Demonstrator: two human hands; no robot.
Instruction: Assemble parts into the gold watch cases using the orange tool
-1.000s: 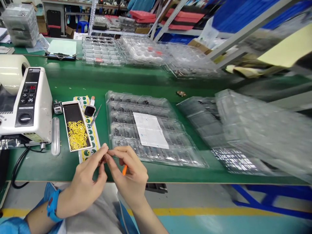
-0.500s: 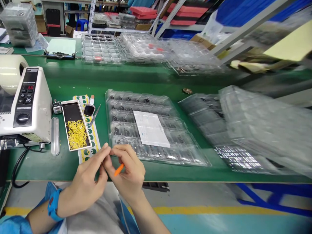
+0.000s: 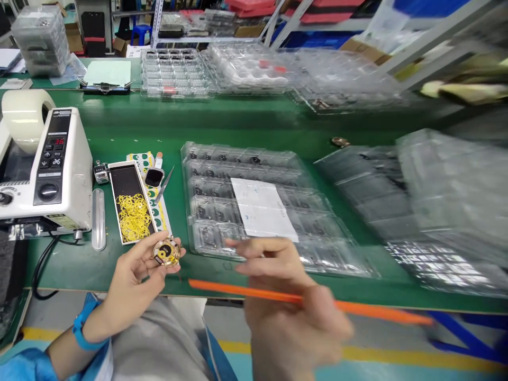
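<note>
My left hand point(image 3: 137, 270) grips a round gold-rimmed watch part point(image 3: 166, 252) by its edge. A black and yellow face shows on the part. In my right hand point(image 3: 293, 301), blurred by motion, is a long thin orange stick point(image 3: 246, 291) with a tapered end towards the left. The two hands are apart. Beyond my left hand lies a white-edged tray point(image 3: 115, 203) with a heap of yellow ring-like pieces point(image 3: 137, 217). A sticker strip point(image 3: 162, 216), a dark square watch point(image 3: 154, 177) and pointed tweezers point(image 3: 164, 184) lie beside it.
A white tape dispenser point(image 3: 59, 164) stands at the left, near a clear tube-like case point(image 3: 99, 219). A clear compartment tray point(image 3: 214, 206) with a white paper point(image 3: 264, 209) fills the middle. Stacked clear trays point(image 3: 456, 185) lie right; another round part point(image 3: 340, 142) sits behind.
My hands have parted. The right hand has moved right with the orange stick, now shown lengthwise. The round watch part has come into sight in my left hand. The view has shifted slightly.
</note>
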